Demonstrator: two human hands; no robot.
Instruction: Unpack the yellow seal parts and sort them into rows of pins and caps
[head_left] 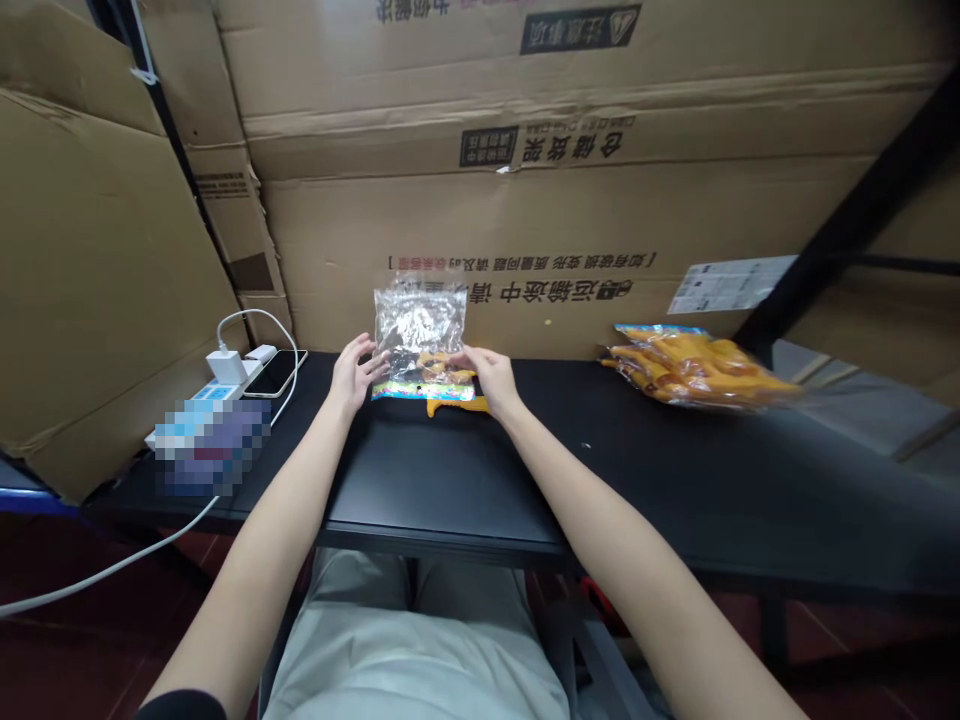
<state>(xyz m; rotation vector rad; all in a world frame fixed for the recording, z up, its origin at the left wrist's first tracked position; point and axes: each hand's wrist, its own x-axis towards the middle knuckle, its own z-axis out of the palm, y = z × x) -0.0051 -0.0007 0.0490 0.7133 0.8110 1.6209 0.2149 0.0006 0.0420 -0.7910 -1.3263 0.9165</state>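
Note:
A clear plastic bag (pixel 420 322) with a colourful printed strip along its near edge stands tilted against the cardboard at the back of the black table. Part of an orange plastic item (pixel 455 406) shows below the strip, and more orange appears through or behind the film; its kind is unclear. My left hand (pixel 354 372) is at the bag's left edge, fingers spread apart. On the other side, my right hand (pixel 491 378) pinches the bag's right edge, close to the orange item. The fingertips there are partly hidden.
Bagged orange items (pixel 690 368) lie at the right on the table (pixel 450 480). At the left are a power strip (pixel 202 395) with a white charger (pixel 225 366), a phone (pixel 274 373), a cable and a blurred-out object. Cardboard walls (pixel 525 220) enclose the back and left.

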